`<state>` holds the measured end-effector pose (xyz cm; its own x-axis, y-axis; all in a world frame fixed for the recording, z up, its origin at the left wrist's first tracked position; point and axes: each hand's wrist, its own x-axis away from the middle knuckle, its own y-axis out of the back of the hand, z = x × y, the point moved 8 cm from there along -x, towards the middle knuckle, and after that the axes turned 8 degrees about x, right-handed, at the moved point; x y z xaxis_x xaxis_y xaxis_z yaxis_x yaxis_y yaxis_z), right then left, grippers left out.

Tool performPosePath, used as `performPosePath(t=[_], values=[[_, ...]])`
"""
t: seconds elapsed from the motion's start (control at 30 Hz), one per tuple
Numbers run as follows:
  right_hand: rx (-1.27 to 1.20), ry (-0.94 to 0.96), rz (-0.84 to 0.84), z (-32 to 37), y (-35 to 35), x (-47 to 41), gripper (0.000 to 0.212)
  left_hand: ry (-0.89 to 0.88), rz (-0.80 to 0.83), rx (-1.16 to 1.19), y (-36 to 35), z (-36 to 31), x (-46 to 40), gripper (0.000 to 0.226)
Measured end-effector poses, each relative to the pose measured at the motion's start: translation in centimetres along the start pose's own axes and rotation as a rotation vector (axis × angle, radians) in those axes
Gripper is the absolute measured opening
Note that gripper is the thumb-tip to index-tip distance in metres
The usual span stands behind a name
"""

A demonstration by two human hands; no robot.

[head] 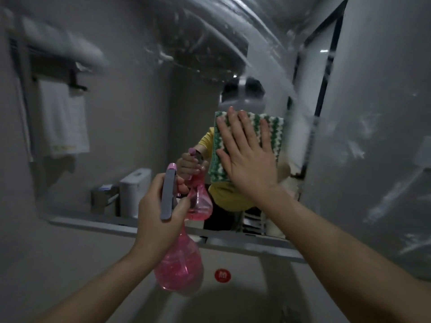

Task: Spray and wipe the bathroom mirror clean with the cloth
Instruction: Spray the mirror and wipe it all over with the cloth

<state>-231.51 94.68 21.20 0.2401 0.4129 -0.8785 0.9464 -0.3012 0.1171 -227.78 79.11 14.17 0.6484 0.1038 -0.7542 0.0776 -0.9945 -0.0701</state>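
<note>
Towel first: white cloth towel (64,122) hanging from a dark rail, seen as a reflection at the far left of the wall-mounted bathroom mirror (140,113). Lower in the same reflection, white toilet cistern (135,190) with a small metal shelf just beside it.

Left hand (158,206) is low centre, in front of the mirror's bottom edge. Fingers curled round the neck of a translucent pink plastic spray bottle (178,264), thumb side wrapped on the grey trigger head with its pink cap; index finger sits at the trigger. Bottle body hangs below the hand, over the white ceramic basin (233,306). Round red sticker (222,276) on the basin's back wall, just right of the bottle. Bottle and hand are mirrored in the glass directly behind.

Right hand (247,155) is higher, centre-right, palm flat against a green-and-white striped knitted cloth (270,129), pressing it onto the mirror glass. Fingers straight and slightly spread, tips pointing up; nothing gripped. Cloth edges show above, left of and right of the hand.

Glass above and right of the cloth carries white smeared streaks and wet arcs. Reflection behind the cloth shows a yellow shirt; head area is blocked by the cloth and camera rig. Dark-framed door shows in reflection at the right. Whole frame is dim and motion-blurred at the edges.
</note>
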Motion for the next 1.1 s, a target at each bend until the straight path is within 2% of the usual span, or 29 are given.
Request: performPosePath(t=[0.07,0.17,0.37,0.53,0.87,1.0,1.1], values=[[0.001,-0.008,0.003,1.7,0.0,-0.9,0.055,-0.01,0.017,-0.017,1.6,0.3,-0.2,0.011],[0.004,-0.016,0.011,3.3,0.0,-1.7,0.055,-0.014,0.039,-0.043,3.3,1.0,-0.3,0.017],[0.003,0.022,-0.004,2.9,0.2,-1.6,0.054,0.026,-0.001,-0.037,4.2,2.1,-0.3,0.016],[0.055,0.119,-0.013,0.1,0.4,0.1,0.053,0.033,0.056,-0.044,0.7,1.7,0.7,0.017],[0.152,0.023,0.022,-13.2,0.1,6.1,0.054,0.051,0.114,0.008,-9.1,-0.6,2.8,0.022],[0.149,0.021,0.007,-14.9,0.2,7.3,0.053,0.01,0.125,-0.03,-12.4,-2.5,3.7,0.034],[0.138,0.025,-0.012,-15.3,0.2,7.6,0.053,0.001,0.16,-0.008,-14.0,-3.1,4.4,0.024]])
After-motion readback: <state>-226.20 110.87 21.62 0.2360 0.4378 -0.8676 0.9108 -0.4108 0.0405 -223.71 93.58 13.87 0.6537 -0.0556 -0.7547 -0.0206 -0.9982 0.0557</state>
